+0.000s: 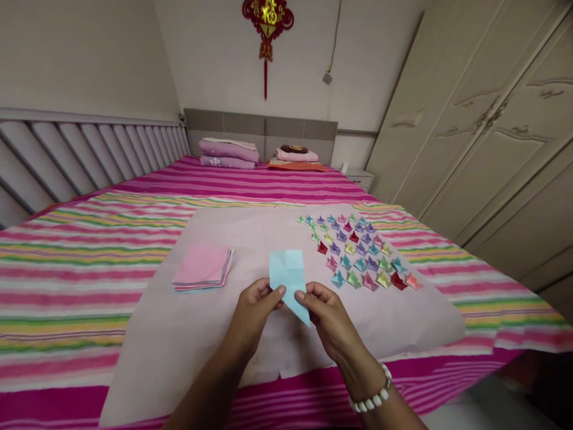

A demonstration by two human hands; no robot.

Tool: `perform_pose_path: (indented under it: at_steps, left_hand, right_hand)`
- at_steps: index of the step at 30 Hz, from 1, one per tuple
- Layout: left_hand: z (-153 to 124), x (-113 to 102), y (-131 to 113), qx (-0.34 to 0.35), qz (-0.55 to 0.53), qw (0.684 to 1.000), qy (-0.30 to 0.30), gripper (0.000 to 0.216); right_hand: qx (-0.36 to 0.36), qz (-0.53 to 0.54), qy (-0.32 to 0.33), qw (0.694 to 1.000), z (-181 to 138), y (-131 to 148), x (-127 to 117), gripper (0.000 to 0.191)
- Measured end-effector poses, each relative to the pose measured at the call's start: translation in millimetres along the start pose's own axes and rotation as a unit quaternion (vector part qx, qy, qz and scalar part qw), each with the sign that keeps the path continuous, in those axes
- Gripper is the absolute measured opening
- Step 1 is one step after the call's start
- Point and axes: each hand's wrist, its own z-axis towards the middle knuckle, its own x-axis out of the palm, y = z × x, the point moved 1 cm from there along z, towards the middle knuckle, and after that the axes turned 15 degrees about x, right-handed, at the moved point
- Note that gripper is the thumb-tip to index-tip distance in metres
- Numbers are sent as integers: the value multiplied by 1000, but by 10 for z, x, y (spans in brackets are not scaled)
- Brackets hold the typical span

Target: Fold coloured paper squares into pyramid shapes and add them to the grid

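Observation:
A light blue sheet of paper [289, 276], partly folded to a point at its lower end, is held above the bed between both hands. My left hand [254, 310] pinches its left edge with thumb and fingers. My right hand [329, 316], with a white bead bracelet on the wrist, pinches its right edge. A stack of coloured paper squares [203, 267], pink on top, lies to the left. Rows of several small folded paper shapes [358, 254] in many colours lie to the right.
A pale pink sheet [250, 233] covers the middle of the striped bed [89, 251]. Folded bedding and pillows [229, 154] sit at the headboard. A cream wardrobe [483, 131] stands along the right side. A red ornament [267, 24] hangs on the wall.

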Motion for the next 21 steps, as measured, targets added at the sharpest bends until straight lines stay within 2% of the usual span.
perform_pose_path:
  at_steps: [2,5,8,12,16,21]
  left_hand:
    - [-27,-10,3,-5,12,1000,-4,25]
    - [-77,-3,-30,-17,32,999,33,25]
    - [-115,2,-53,-17,34,998,57,25]
    - [-148,-27,-27,47,33,998,25,35]
    - [-189,-58,0,96,73,993,22,27]
    - [-217,-51,24,52,52,997,4,34]
  right_hand:
    - [12,-8,14,1000,-19,-3,-6,24]
    - [3,-10,22,1000,-31,25,-15,29]
    - [-12,7,17,1000,-22,34,-25,26]
    - [-7,19,3,1000,-13,-7,-14,24]
    - [-11,10,10,1000,-24,-29,6,27]
    - [-27,-16,9,999,-27,-47,-13,24]
